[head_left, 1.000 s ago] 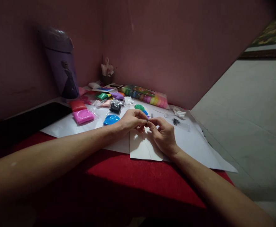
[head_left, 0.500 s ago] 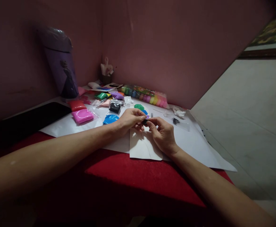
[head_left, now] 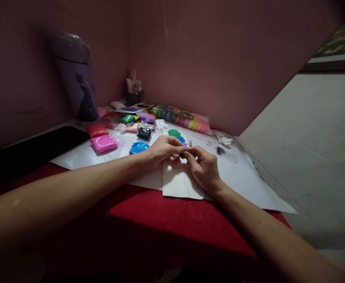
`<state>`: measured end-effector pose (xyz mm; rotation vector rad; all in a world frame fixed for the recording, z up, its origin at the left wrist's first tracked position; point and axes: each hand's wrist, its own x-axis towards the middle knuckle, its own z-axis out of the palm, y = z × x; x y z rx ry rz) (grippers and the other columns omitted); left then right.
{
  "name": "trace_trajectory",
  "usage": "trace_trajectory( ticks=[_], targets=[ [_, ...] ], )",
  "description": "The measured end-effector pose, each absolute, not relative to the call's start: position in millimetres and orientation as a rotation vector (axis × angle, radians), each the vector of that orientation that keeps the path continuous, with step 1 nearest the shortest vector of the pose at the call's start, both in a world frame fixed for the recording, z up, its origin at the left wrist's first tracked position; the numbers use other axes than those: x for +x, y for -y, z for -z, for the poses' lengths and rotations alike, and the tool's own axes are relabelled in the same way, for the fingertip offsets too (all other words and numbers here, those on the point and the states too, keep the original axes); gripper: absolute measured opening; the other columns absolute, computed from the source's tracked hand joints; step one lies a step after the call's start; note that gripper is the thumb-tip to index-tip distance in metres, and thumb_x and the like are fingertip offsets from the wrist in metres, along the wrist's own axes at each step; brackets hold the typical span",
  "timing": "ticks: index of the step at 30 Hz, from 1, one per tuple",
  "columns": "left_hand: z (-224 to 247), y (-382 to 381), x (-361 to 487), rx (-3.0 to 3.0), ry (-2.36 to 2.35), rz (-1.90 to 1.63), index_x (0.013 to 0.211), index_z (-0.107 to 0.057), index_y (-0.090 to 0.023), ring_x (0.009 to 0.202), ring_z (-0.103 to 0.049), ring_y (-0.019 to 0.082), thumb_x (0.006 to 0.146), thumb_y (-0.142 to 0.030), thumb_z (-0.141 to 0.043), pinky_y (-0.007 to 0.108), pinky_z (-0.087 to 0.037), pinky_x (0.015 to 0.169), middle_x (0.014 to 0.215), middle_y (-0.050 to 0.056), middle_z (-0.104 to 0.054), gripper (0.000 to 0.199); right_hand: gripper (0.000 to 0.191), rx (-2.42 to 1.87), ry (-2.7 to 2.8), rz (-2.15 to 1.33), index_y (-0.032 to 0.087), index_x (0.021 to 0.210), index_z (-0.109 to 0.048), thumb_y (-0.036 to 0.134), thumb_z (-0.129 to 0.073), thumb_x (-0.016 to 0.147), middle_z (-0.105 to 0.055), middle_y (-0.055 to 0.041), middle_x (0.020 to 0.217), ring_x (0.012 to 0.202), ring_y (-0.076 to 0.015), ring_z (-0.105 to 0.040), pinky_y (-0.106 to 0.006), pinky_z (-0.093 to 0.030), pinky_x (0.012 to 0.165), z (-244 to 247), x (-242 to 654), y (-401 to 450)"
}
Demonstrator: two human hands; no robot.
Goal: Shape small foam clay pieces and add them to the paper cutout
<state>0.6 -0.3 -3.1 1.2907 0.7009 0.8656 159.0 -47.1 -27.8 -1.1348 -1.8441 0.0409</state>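
Observation:
Between the fingertips of both hands is a small piece of black clay (head_left: 182, 155), mostly covered by the fingers. My left hand (head_left: 166, 149) pinches it from the left, and my right hand (head_left: 203, 165) pinches it from the right. Both hands hover over a white sheet (head_left: 181, 186). Beyond the fingers, green clay (head_left: 174, 133) and blue clay (head_left: 181, 139) lie on that sheet, with a bit of purple partly hidden. A fork (head_left: 190, 143) rests just past my right hand. An opened bag of black clay (head_left: 144, 133) lies beyond my left wrist.
Bags of pink clay (head_left: 104, 144), red clay (head_left: 97, 130) and blue clay (head_left: 139, 147) lie to the left. A long pack of coloured clays (head_left: 181, 118) sits by the wall. Crumpled tissue (head_left: 224, 139) and a plastic piece with black clay (head_left: 220, 151) are at right. A purple bin (head_left: 74, 78) stands back left.
The fingertips have shifted slightly around the black clay, and less of it shows now. Both hands otherwise stay in nearly the same place.

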Motion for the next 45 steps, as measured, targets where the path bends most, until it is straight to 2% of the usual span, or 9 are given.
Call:
trace_trajectory(
  ticks=[25,45],
  targets=[
    [-0.9,3.4,-0.5,1.423,-0.777,-0.811,0.073,-0.059,-0.011,0.037,-0.050,0.009,0.083,-0.009,-0.058,0.021,-0.037,0.043,0.047,0.001,-0.057,0.010,0.012,-1.142,1.911,-0.060,0.017,0.089,-0.069,0.021,-0.058,0.089,-0.072,-0.0040,0.078,0.067,-0.0150,-0.061,-0.029,-0.046,0.062,24.7,158.9,47.9],
    [-0.8,3.9,-0.3,1.432,-0.813,-0.819,0.071,-0.059,-0.012,0.040,-0.051,0.009,0.082,-0.011,-0.062,0.021,-0.038,0.046,0.049,0.001,-0.058,0.011,0.012,-1.152,1.932,-0.074,0.018,0.089,-0.069,0.022,-0.057,0.089,-0.071,-0.0033,0.078,0.067,-0.0147,-0.061,-0.028,-0.046,0.060,26.6,160.2,46.4]
  ],
)
